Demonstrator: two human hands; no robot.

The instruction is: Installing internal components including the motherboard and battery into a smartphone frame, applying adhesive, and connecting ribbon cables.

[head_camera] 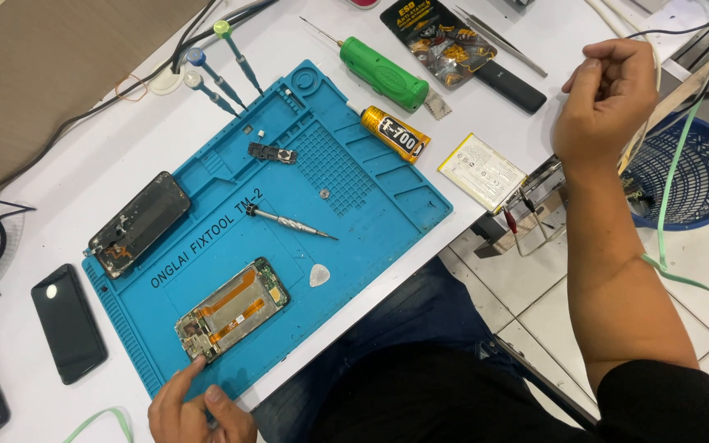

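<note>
Blue silicone repair mat (207, 271) is spread on a white table (59, 156). At its near edge an opened phone frame (233, 309), with orange flex cables exposed, is touched at one corner by the extended forefinger of the left hand (198, 408), whose other fingers are curled and hold nothing. Just beside the frame lie a white triangular pick (319, 275) and, farther in, a small screwdriver (289, 221). A detached back cover (139, 223) rests on the mat's left edge. Beyond the mat a glue tube (395, 134), a green electric driver (383, 74) and a battery (482, 171) are seen. The right hand (609, 94) is raised over the far table edge, loosely closed; whether anything is pinched cannot be told.
</note>
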